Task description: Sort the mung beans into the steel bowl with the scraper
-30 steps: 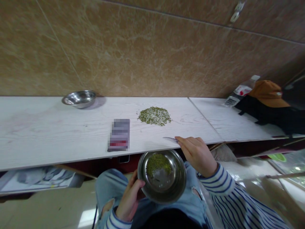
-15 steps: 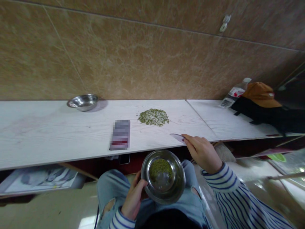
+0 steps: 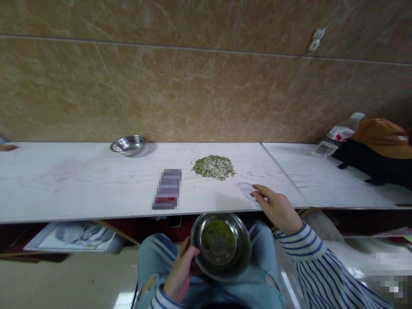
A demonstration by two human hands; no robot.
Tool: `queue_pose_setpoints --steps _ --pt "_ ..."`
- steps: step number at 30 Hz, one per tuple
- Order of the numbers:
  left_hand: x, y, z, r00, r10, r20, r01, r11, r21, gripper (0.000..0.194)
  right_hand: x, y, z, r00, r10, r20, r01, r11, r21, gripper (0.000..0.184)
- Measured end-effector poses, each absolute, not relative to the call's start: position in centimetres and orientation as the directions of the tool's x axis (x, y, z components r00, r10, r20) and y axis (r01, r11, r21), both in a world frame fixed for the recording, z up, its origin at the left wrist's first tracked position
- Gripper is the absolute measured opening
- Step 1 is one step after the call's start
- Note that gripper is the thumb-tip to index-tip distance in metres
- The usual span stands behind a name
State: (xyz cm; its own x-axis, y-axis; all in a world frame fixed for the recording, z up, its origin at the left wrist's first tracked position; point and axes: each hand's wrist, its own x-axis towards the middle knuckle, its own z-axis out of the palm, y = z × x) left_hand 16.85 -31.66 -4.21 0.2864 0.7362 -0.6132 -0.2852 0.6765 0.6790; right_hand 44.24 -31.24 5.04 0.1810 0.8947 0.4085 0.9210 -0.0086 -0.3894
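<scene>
My left hand point(image 3: 184, 268) grips the left rim of a steel bowl point(image 3: 243, 257), held over my lap just below the table's front edge. A mound of small green beans point(image 3: 219, 234), which look like mung beans, lies in the bowl. In my right hand point(image 3: 279, 209), pinched between thumb and fingers, is a clear, half-round plastic protractor point(image 3: 246, 189), close above the tabletop near its front edge. Up and left of the protractor, a loose patch of green beans point(image 3: 214, 167) is spread on the white table point(image 3: 206, 199).
A second steel bowl point(image 3: 128, 146) stands near the wall at the left. A blurred-out flat object point(image 3: 168, 189) lies left of the spread beans. At the right are a plastic bottle point(image 3: 336, 136), an orange-brown cap point(image 3: 381, 137) and a black bag point(image 3: 363, 161). An open drawer point(image 3: 75, 238) juts out below left.
My view has shifted a little. The protractor has turned from nearly edge-on to showing its flat face. My left hand still holds the bowl over my lap.
</scene>
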Motion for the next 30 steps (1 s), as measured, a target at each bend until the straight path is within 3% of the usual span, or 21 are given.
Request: queue_pose_setpoints --steps 9,16,22,30 --pt "18.7 -31.7 -3.5 0.228 0.796 -0.56 -0.335 0.604 0.723 0.034 46.1 -27.3 5.7 0.165 0.908 0.386 0.825 0.087 -0.558 0.033" --pt "18.8 -32.1 -4.2 0.187 0.799 -0.571 -0.362 0.597 0.716 0.03 47.3 -25.6 5.5 0.159 0.92 0.358 0.821 0.078 -0.565 0.031" --pt "16.9 -31.4 -5.1 0.261 0.801 -0.539 -0.331 0.599 0.729 0.029 46.5 -26.0 3.9 0.208 0.921 0.33 0.816 0.023 -0.578 0.023" --pt "16.3 -29.0 -3.5 0.316 0.78 -0.54 -0.296 0.622 0.725 0.025 46.0 -27.0 3.8 0.336 0.898 0.283 0.816 -0.128 -0.564 0.019"
